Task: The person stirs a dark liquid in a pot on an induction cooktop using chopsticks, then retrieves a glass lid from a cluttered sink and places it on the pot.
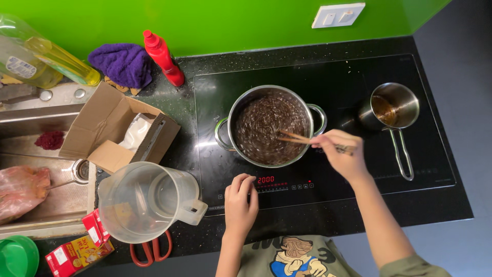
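**A:** What filled the middle of the frame?

**B:** A black glass cooktop [359, 72] sat flush in the dark speckled table [169, 97], backed by a green wall. At its centre stood a round steel pot [246, 102] of dark liquid, two loop handles out to the sides.

**A:** And the hands?

**B:** The right hand [341, 154] was closed around wooden chopsticks [294, 137], their tips dipped into the pot from its right rim, apparently to stir. The left hand [241, 200] lay at the lower centre, fingers loosely curled and holding nothing, fingertips on the cooktop's touch panel beside a red display.

**A:** What lay to the left?

**B:** A clear plastic jug [146, 200], on its side at lower left, over red-handled scissors [148, 251]. Above it, an opened cardboard box [113, 128] held a white bag.

**A:** Smaller items?

**B:** A steel saucepan [394, 105] with a long wire handle stood at right; a red squeeze bottle [164, 56] and a crumpled purple cloth [123, 64] lay along the top edge.
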